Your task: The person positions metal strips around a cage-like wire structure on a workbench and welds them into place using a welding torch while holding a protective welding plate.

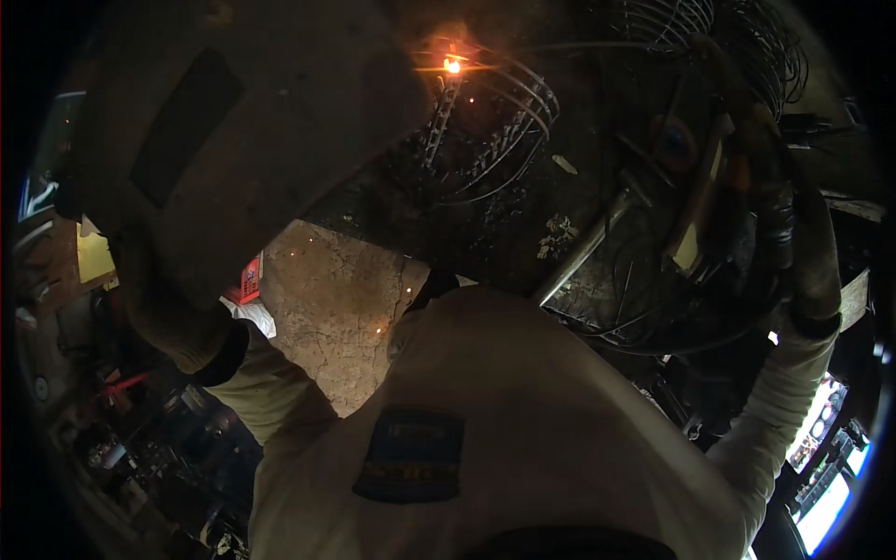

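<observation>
My left hand (173, 303), in a thick glove, is closed on the lower left edge of a dark hand-held welding shield (308, 121) with a black rectangular window. The shield covers much of the upper left. My right hand (742, 93), gloved and in deep shadow, is closed on an electrode holder, its body mostly hidden. From there a thin welding rod (588, 46) stretches left toward a bright orange arc. The glow sits at the top end of a ribbed bar on a round metal frame (546, 121) of bent rods, lying on the dark worktable (392, 238).
A metal tube handle (588, 247) slants across the table's right side, beside a yellowish-edged piece (688, 247). Coiled wire (677, 19) lies at the far right. A dark cable (691, 348) curves near the table's front. Below left are cracked ground (327, 308) and a red box (247, 280).
</observation>
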Available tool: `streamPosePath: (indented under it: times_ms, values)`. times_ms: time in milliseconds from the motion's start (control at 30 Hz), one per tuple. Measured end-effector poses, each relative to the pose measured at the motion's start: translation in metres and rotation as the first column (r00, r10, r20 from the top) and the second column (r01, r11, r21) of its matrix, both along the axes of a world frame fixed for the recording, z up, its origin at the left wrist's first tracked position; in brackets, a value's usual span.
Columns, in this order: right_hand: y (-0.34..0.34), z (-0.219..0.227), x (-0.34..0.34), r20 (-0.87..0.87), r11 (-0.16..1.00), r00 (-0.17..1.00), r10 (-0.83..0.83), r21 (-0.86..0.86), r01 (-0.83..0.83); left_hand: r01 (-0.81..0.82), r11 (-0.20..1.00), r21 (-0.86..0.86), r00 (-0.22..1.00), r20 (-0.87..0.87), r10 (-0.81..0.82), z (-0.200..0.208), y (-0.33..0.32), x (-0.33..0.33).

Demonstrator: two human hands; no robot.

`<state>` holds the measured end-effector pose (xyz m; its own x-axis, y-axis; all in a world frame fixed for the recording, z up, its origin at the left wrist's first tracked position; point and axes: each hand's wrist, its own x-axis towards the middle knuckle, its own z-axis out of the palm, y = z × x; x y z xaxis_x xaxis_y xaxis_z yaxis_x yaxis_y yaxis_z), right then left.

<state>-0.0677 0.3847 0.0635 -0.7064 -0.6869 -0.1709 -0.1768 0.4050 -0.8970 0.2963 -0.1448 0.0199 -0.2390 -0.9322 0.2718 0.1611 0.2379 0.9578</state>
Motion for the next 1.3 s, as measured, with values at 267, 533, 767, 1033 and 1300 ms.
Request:
streamPosePath:
  times_ms: [267, 533, 767, 1033, 1300]
  values:
    - [-0.003, -0.001, -0.003, 0.000, 1.000, 1.000, 0.001, -0.008, -0.001, 0.332, 0.937, 0.110, 0.941, 0.026, -0.336, -0.001, 0.076, -0.050]
    - [-0.004, -0.003, -0.006, -0.008, 1.000, 1.000, 0.003, -0.008, -0.003, 0.420, 0.852, 0.313, 0.893, 0.028, -0.450, 0.010, 0.090, -0.068]
    - [-0.001, 0.000, -0.006, -0.010, 1.000, 1.000, 0.006, -0.029, -0.006, 0.825, 0.360, 0.436, 0.565, -0.631, -0.532, -0.022, 0.040, -0.051]
    - [0.007, -0.004, -0.009, -0.006, 0.998, 1.000, 0.010, -0.057, -0.010, 0.692, 0.621, 0.369, 0.722, -0.368, -0.586, -0.025, 0.048, -0.048]
    - [0.029, -0.013, -0.012, -0.007, 0.988, 1.000, 0.027, -0.151, -0.027, 0.417, 0.906, 0.070, 0.907, -0.091, -0.410, -0.006, 0.044, -0.036]
